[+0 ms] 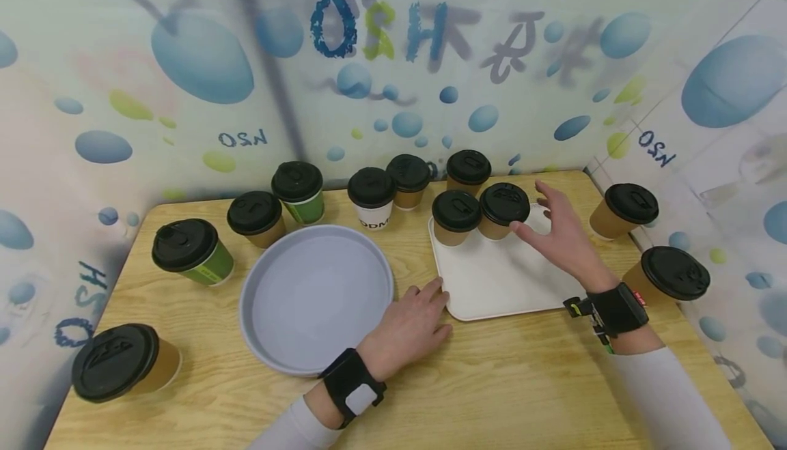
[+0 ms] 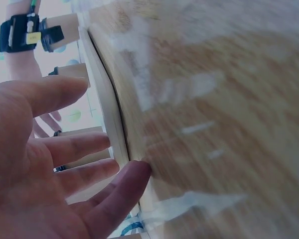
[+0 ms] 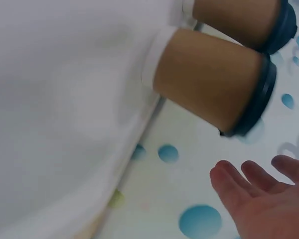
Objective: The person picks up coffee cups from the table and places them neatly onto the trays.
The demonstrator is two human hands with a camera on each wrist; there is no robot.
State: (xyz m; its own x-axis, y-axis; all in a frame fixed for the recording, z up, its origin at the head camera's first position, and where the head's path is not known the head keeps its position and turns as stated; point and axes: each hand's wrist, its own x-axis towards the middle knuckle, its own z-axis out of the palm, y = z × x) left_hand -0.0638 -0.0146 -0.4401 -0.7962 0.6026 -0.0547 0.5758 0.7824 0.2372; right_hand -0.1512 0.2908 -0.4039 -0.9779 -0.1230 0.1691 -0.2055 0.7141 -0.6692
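On the white rectangular tray [image 1: 510, 279] two brown paper coffee cups with black lids stand side by side: a left cup [image 1: 455, 218] and a right cup [image 1: 504, 211]. My right hand [image 1: 562, 238] is over the tray, fingers spread, with the thumb close to the right cup. The right wrist view shows that hand [image 3: 264, 199] holding nothing, beside a brown cup [image 3: 209, 79]. Fingertips of my left hand [image 1: 408, 330] are at the tray's left edge, between it and a round grey-blue tray [image 1: 316, 300]. In the left wrist view its fingers [image 2: 114, 194] are loosely extended.
Behind the trays stand a white cup [image 1: 371, 201], two brown cups and a green cup [image 1: 301, 194]. Further left are another green cup [image 1: 193, 252] and brown cups, one near the front [image 1: 126, 361]. Two brown cups [image 1: 624, 211] line the right edge. A patterned curtain surrounds the wooden table [image 1: 492, 382].
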